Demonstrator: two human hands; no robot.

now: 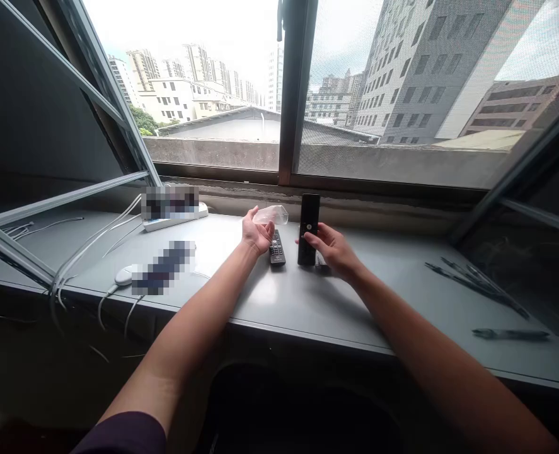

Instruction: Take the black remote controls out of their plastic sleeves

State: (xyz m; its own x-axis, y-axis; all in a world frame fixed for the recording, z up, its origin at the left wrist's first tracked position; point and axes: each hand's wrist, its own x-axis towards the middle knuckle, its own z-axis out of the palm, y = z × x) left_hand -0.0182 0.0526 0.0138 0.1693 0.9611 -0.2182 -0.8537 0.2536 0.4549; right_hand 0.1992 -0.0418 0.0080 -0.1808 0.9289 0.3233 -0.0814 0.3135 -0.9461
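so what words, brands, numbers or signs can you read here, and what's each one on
None can be read.
Flat remote on the table: a pale mark near its lower end and button marks, too small.
Upright remote: button marks, too small.
Clear plastic: no lettering shows.
Back patch and front patch at the left: pixelated, so anything under them is hidden.

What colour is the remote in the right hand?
The remote in the right hand is black; the head view shows it best.
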